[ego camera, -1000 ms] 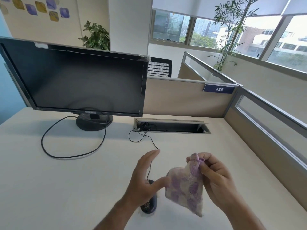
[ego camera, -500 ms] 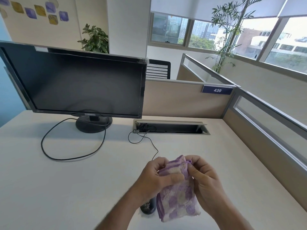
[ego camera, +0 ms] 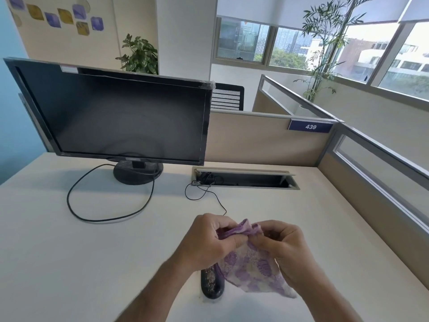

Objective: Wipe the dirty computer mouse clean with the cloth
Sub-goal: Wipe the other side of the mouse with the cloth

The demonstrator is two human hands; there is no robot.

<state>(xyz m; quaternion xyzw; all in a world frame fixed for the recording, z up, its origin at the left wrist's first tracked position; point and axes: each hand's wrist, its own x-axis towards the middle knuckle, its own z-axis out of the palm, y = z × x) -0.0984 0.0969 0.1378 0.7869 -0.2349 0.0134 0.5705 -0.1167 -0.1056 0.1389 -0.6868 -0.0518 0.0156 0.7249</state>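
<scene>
A purple and cream patterned cloth (ego camera: pixel 251 268) hangs above the desk, pinched at its top edge by both hands. My left hand (ego camera: pixel 209 240) grips the left part of that edge and my right hand (ego camera: pixel 285 249) grips the right part, fingers closed on the fabric. Below my left wrist, a black wired computer mouse (ego camera: pixel 211 284) lies on the desk, speckled with crumbs or dirt. Its front half is hidden by my hand and the cloth. Neither hand touches the mouse.
A black monitor (ego camera: pixel 116 115) on a round stand sits at the back left, its cable (ego camera: pixel 97 214) looping over the white desk (ego camera: pixel 69 263). An open cable hatch (ego camera: pixel 246 178) lies behind my hands. Beige partitions (ego camera: pixel 267 140) close the back and right sides.
My left hand left the mouse and joined my right hand on the cloth. Both hands now bunch its top edge together, and the cloth hangs a little lower and wider.
</scene>
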